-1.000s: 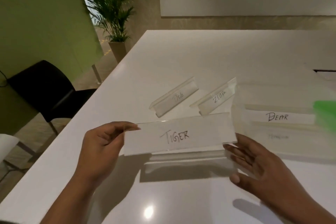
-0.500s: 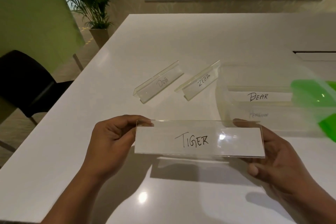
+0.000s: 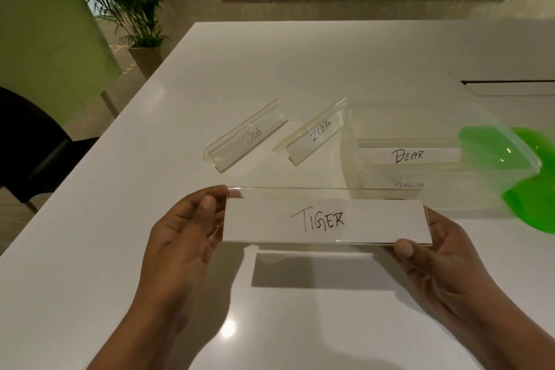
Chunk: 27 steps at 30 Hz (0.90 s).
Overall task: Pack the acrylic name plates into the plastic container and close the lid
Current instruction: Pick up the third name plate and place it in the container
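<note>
A clear acrylic name plate reading TIGER (image 3: 326,221) hangs level above the white table (image 3: 150,189). My left hand (image 3: 186,237) grips its left end and my right hand (image 3: 435,252) grips its right end. Two more plates lie on the table behind it, one marked DOG (image 3: 246,137) and one marked ZEBRA (image 3: 315,132). The clear plastic container (image 3: 354,165) stands to the right, just behind the TIGER plate, open at the top. Inside it are a plate marked BEAR (image 3: 408,156) and one marked PENGUIN (image 3: 408,185). A green lid (image 3: 528,183) lies at the container's right side.
A black chair (image 3: 33,147) stands off the table's left edge, with a potted palm (image 3: 132,9) beyond it by a green wall. A dark slot (image 3: 507,82) is set in the table at the far right.
My right hand has closed on the TIGER plate's right end. The plate has swung from a tilt to level and moved slightly right, toward the container. The view has shifted right.
</note>
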Each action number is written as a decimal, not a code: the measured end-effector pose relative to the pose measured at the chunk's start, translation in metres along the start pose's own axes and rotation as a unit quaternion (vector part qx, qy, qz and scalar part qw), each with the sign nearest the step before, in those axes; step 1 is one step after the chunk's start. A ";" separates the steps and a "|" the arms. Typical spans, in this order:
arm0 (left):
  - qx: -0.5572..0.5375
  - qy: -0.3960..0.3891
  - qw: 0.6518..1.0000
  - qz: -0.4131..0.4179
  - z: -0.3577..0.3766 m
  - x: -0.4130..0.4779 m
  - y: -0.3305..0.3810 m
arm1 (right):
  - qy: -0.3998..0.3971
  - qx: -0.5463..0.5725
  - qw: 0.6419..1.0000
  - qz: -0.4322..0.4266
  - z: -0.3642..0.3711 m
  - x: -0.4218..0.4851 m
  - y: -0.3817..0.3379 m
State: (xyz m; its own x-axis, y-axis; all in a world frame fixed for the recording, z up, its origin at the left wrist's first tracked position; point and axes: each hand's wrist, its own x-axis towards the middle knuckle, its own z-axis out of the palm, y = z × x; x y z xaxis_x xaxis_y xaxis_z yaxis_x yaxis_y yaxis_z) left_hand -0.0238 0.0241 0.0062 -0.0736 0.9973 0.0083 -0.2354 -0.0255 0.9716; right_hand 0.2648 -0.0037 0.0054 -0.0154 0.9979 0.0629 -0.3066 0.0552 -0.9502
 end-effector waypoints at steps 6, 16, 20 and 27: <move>-0.120 -0.071 0.987 -0.078 0.020 -0.014 -0.004 | 0.017 0.034 0.999 0.018 -0.006 0.000 0.008; -0.119 -0.075 0.986 -0.094 0.017 -0.014 -0.017 | 0.005 0.062 0.997 0.038 -0.010 0.001 0.012; -0.116 -0.068 0.987 -0.093 0.018 -0.014 -0.018 | -0.014 0.059 0.997 0.046 -0.008 0.002 0.008; -0.106 -0.071 0.987 -0.097 0.017 -0.015 -0.014 | -0.014 0.069 0.997 0.045 -0.007 0.001 0.007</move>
State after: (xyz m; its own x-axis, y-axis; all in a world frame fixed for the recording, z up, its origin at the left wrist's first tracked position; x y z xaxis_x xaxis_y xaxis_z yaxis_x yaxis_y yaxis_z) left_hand -0.0034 0.0110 -0.0033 0.1262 0.9840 -0.1255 -0.4294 0.1682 0.8873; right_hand 0.2689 -0.0016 -0.0033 -0.0751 0.9971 -0.0097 -0.4304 -0.0412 -0.9017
